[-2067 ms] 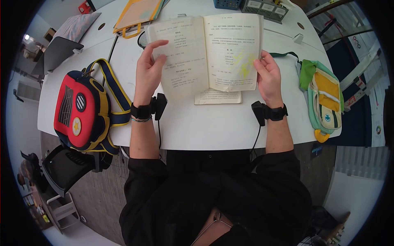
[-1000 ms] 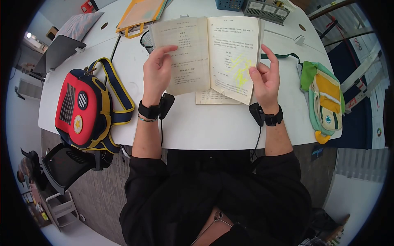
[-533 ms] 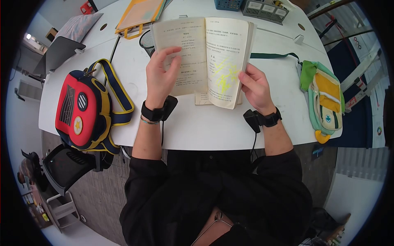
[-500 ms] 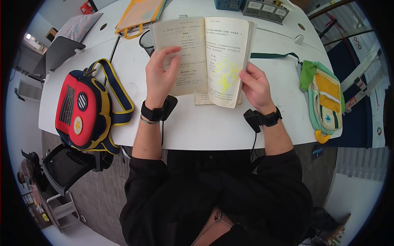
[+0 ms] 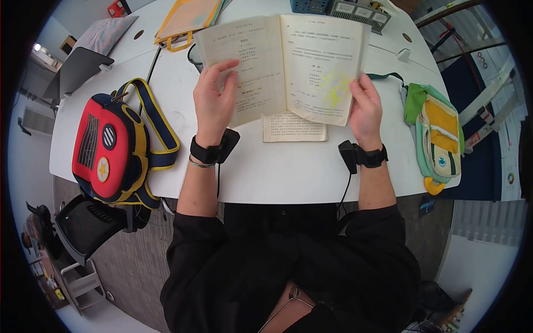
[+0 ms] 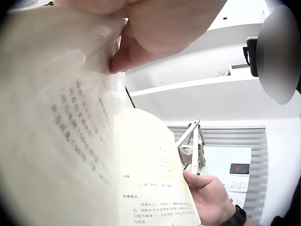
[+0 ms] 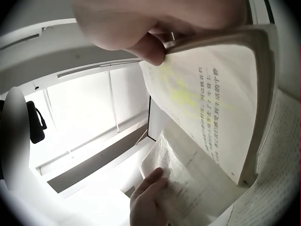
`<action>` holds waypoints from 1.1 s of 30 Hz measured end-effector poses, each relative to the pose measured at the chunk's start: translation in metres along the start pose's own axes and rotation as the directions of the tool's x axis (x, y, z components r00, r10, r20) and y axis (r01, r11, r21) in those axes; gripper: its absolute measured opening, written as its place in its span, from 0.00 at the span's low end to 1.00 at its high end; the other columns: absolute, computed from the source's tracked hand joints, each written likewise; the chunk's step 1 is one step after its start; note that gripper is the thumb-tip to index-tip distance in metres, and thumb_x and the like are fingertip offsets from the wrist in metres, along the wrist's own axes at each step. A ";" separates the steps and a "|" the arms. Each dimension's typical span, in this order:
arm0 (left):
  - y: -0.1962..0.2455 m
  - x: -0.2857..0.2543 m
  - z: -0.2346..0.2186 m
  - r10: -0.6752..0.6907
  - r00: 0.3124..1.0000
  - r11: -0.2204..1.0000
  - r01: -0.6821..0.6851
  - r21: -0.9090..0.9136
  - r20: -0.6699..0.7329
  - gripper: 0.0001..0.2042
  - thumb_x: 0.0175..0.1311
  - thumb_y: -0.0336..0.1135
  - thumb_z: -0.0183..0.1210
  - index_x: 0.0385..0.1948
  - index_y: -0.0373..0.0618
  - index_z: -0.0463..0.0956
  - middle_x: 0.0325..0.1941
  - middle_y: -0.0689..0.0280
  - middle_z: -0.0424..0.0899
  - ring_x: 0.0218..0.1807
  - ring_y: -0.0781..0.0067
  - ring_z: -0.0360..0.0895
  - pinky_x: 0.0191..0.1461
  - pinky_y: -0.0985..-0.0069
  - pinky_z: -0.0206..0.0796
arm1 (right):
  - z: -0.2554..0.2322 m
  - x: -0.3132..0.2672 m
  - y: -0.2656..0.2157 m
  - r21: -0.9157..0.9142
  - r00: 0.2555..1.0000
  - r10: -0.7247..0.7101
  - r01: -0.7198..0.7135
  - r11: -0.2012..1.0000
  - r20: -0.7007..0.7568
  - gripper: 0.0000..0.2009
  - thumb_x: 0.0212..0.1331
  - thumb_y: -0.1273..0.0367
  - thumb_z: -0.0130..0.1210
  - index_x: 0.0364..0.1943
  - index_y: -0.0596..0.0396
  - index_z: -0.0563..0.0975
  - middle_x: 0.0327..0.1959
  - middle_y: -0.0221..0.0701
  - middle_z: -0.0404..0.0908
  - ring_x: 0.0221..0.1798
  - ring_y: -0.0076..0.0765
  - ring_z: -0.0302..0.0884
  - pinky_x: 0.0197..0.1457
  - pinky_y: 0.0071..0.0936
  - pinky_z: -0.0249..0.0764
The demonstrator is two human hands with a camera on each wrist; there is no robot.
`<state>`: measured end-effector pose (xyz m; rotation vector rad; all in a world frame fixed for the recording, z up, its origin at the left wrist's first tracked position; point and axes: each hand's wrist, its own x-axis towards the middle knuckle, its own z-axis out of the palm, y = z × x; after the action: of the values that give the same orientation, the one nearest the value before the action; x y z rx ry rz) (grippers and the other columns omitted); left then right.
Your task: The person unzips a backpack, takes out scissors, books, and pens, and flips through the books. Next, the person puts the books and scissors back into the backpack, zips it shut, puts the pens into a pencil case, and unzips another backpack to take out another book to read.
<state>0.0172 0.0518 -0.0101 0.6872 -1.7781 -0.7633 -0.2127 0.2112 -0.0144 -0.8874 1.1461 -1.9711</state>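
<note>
An open book (image 5: 244, 61) with printed pages is held up over the white table, yellow highlighter scribbles marking its right page. My left hand (image 5: 215, 102) grips the left edge, thumb and index finger over the page; in the left wrist view its thumb (image 6: 124, 56) presses against the paper. On the other side my right hand (image 5: 366, 111) pinches the right edge, thumb on top. The right wrist view shows that thumb (image 7: 153, 49) beside the yellow marks and a thick stack of pages. A second printed book or booklet (image 5: 294, 133) lies below, partly covered by the open one.
A red and navy backpack (image 5: 111, 147) lies at the left of the table (image 5: 277, 177). At the right is a green and yellow bag (image 5: 438, 133). Behind the book are an orange-edged folder (image 5: 186, 22), a mesh cup (image 5: 194, 54), and blue (image 5: 308, 5) and grey baskets (image 5: 361, 15).
The right page was tilted inward half a second ago and now lies spread wide again. My right hand has moved outward and slightly up with it; the left hand has barely shifted.
</note>
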 end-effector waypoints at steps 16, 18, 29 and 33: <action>-0.009 0.000 0.003 -0.122 0.989 0.992 0.120 0.034 0.085 0.23 0.57 0.21 0.52 0.57 0.42 0.66 0.47 0.60 0.75 0.45 0.70 0.76 0.44 0.75 0.69 | 0.003 -0.002 -0.005 0.062 0.998 0.060 -0.059 0.996 -0.009 0.18 0.68 0.69 0.46 0.56 0.69 0.70 0.50 0.38 0.78 0.51 0.28 0.77 0.56 0.24 0.71; -0.004 0.000 0.004 -0.090 0.994 0.989 0.097 -0.113 0.065 0.28 0.59 0.21 0.50 0.63 0.40 0.56 0.53 0.55 0.73 0.50 0.69 0.76 0.48 0.75 0.72 | 0.004 -0.002 -0.005 0.108 0.995 0.095 -0.095 0.990 0.009 0.18 0.68 0.69 0.46 0.56 0.68 0.70 0.51 0.38 0.78 0.53 0.29 0.75 0.58 0.25 0.69; -0.004 -0.001 0.005 -0.090 0.991 0.988 0.101 -0.113 0.102 0.33 0.60 0.21 0.49 0.67 0.38 0.44 0.56 0.49 0.69 0.54 0.60 0.77 0.53 0.71 0.72 | 0.004 -0.003 -0.002 0.082 0.993 0.088 -0.094 0.992 0.072 0.14 0.65 0.71 0.49 0.51 0.65 0.74 0.46 0.32 0.80 0.48 0.24 0.75 0.54 0.22 0.68; -0.007 -0.001 0.005 -0.086 0.991 0.990 0.097 -0.106 0.103 0.33 0.60 0.22 0.49 0.67 0.38 0.43 0.55 0.48 0.69 0.53 0.60 0.77 0.52 0.71 0.72 | -0.003 -0.003 0.005 -0.084 0.998 0.053 -0.049 0.995 0.045 0.12 0.65 0.70 0.52 0.48 0.63 0.76 0.38 0.25 0.81 0.37 0.13 0.72 0.37 0.12 0.65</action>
<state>0.0132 0.0489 -0.0174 0.6698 -1.7875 -0.9656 -0.2126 0.2130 -0.0206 -0.9337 1.2189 -1.8631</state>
